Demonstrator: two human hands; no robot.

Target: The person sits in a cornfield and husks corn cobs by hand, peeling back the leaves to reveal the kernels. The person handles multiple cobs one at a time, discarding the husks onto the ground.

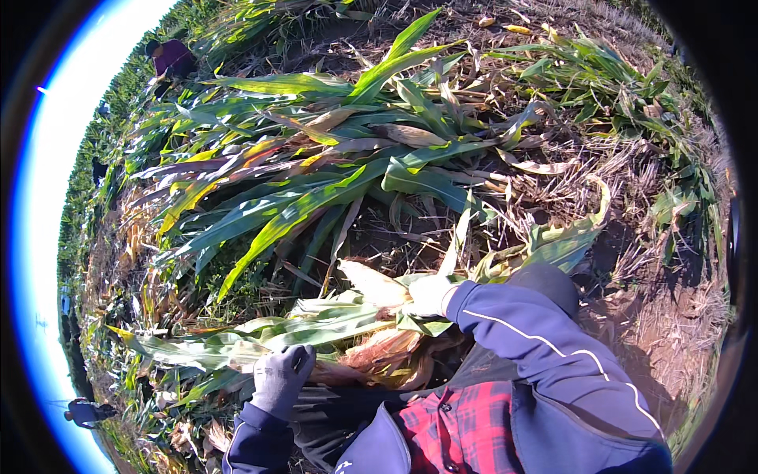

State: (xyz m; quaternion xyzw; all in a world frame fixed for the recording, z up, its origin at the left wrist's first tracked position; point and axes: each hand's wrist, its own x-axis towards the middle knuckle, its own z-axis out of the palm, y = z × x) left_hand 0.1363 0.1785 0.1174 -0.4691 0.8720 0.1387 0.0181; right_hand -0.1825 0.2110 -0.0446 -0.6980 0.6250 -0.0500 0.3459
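My right hand (431, 295), in a pale glove, is closed around the base of a corn ear (374, 284) in pale husk, its tip pointing up and left. Just below that ear lie reddish-brown corn silk and dry husk (385, 351). Long green corn leaves (320, 324) stretch from there to the left across my lap. My left hand (281, 376), in a grey glove, is by the lower edge of these leaves with its fingers curled. Whether anything is inside those fingers is hidden. Both of my knees are bent close to the plants.
A large heap of cut corn stalks (331, 154) lies ahead. Another pile of stalks (592, 83) is farther right. Corn ears (517, 28) rest on the ground beyond. Straw stubble (639, 231) covers soil at right. One person (173, 58) bends at upper left; another person (89, 413) is lower left.
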